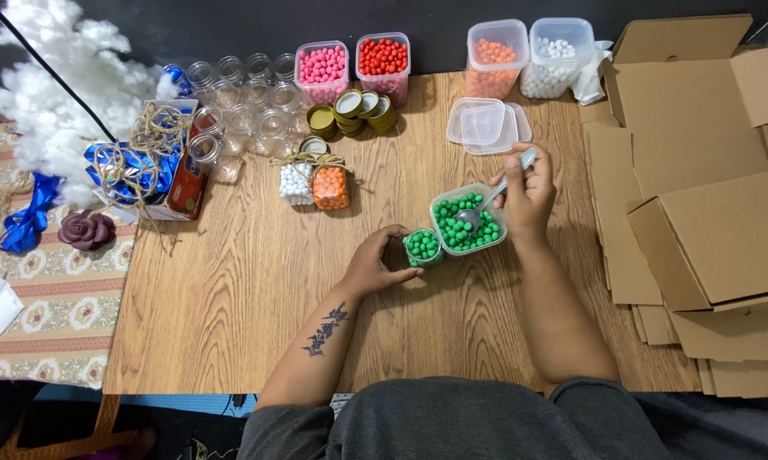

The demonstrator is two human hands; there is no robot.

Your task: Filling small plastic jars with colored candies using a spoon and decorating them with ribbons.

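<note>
The left hand (375,260) is wrapped around a small jar (422,245), almost full of green balls, near the middle of the table (231,281). The right hand (527,198) grips a spoon (490,200) dipped in the green-ball tub (467,221) just beside it. This looks like the scooping step (the jar seems nearly topped up). The next scoop needs a steady lift over the jar's little mouth.

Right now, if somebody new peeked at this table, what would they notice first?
Probably the bright green balls in the clear tub at the middle of the wooden table, where the right hand dips a spoon while the left hand holds a small jar of them. Next, the tubs of pink balls and red balls at the far edge.
</note>
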